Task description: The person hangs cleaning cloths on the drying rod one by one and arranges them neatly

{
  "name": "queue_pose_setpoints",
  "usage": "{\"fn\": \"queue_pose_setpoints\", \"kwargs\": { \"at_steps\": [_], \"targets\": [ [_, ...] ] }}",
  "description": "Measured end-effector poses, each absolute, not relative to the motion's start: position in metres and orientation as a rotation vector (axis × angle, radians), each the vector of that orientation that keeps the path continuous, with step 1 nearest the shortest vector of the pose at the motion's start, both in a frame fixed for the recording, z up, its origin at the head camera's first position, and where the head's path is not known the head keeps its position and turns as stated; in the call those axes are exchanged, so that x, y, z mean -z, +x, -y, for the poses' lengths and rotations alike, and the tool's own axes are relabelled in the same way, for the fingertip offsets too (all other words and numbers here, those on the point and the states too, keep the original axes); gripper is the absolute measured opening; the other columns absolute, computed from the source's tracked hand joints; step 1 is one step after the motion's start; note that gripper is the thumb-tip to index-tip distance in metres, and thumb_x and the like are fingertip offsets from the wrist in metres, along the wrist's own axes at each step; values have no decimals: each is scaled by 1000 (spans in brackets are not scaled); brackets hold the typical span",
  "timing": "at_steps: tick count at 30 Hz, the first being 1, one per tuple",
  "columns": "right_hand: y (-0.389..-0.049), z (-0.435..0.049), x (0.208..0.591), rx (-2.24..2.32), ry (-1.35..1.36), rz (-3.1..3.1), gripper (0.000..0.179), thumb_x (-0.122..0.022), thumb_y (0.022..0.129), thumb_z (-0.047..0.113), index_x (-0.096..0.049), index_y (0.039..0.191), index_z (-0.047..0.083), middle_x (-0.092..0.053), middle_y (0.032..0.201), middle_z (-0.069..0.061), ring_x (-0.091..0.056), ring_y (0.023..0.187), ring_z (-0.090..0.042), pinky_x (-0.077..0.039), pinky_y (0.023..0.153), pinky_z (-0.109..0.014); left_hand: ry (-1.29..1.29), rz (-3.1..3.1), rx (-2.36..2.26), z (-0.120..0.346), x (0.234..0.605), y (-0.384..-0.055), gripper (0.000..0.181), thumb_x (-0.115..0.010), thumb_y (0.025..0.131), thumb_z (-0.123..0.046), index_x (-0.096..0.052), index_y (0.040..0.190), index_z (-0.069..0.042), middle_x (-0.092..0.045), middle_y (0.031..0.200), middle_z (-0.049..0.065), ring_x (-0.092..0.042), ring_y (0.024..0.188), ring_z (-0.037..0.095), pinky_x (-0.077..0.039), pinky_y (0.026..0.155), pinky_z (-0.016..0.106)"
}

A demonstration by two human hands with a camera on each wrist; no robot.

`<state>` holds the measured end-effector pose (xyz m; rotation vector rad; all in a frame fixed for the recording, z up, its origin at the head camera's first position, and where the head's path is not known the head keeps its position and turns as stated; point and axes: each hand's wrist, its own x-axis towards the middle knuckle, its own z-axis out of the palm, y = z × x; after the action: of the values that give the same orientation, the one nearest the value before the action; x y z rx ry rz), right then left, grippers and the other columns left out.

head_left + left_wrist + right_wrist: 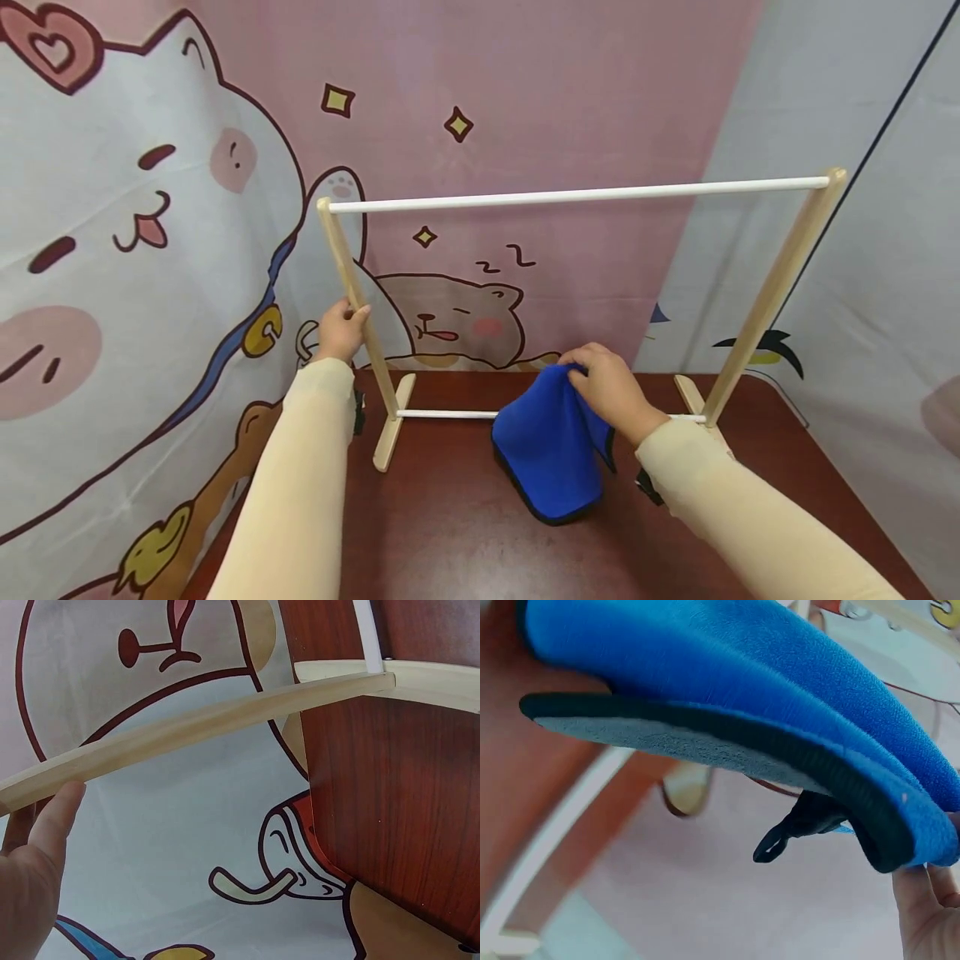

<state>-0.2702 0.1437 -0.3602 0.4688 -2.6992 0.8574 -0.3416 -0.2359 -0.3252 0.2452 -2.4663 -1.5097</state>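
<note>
A drying rack with wooden side posts and white rods stands on the table; its upper rod [577, 197] runs across the head view. My left hand [343, 330] holds the left post [347, 258] partway up, thumb against the wood in the left wrist view. My right hand [611, 390] pinches a blue towel [551, 450] by its upper edge. The towel hangs in folds in front of the lower rod [446, 414], below the upper rod. Dark edging, a grey underside and a black hanging loop [776, 838] show in the right wrist view.
The rack's feet [394, 421] rest on a reddish-brown wooden table [442, 517]. Close behind it hangs a pink and white cloth backdrop [585, 92] with cartoon animals, which also lines the left and right sides. The right post [776, 292] leans outward in view.
</note>
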Motion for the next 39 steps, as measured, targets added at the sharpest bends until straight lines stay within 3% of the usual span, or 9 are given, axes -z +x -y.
{"fn": "queue_pose_setpoints", "kwargs": {
  "at_steps": [11, 22, 26, 32, 39],
  "targets": [
    [-273, -148, 275, -776, 506, 2537, 20, -55, 93, 1, -71, 105, 2, -63, 112, -19, -60, 104, -36, -48, 89, -49, 269, 2463, 1482, 234, 322, -339, 41, -46, 103, -25, -49, 136, -1, -54, 129, 26, -56, 113, 39, -49, 93, 46],
    [-265, -145, 200, -783, 490, 2306, 23, -53, 89, -2, -73, 100, 1, -65, 105, -19, -58, 101, -33, -46, 86, -47, 276, 2441, 1491, 236, 325, -341, 44, -47, 103, -25, -47, 140, -2, -53, 133, 26, -55, 116, 39, -47, 95, 49],
    [-261, -142, 174, -797, 460, 2213, 24, -53, 88, -2, -74, 98, 1, -67, 101, -19, -59, 98, -31, -45, 81, -41, 280, 2445, 1489, 236, 326, -342, 43, -47, 103, -23, -47, 140, -2, -53, 133, 26, -55, 116, 39, -47, 95, 49],
    [-255, -140, 138, -835, 365, 2142, 28, -50, 89, 3, -75, 101, 4, -65, 102, -15, -55, 94, -23, -35, 72, -20, 277, 2462, 1465, 235, 326, -342, 43, -47, 103, -24, -47, 141, -2, -53, 133, 26, -55, 116, 40, -46, 95, 49],
    [-255, -136, 106, -847, 285, 2115, 29, -50, 89, 6, -75, 104, 7, -59, 93, -3, -43, 82, -7, -31, 72, -17, 269, 2463, 1468, 235, 326, -340, 44, -47, 103, -23, -46, 141, -1, -53, 132, 27, -54, 116, 40, -45, 97, 50]
  ]
}}
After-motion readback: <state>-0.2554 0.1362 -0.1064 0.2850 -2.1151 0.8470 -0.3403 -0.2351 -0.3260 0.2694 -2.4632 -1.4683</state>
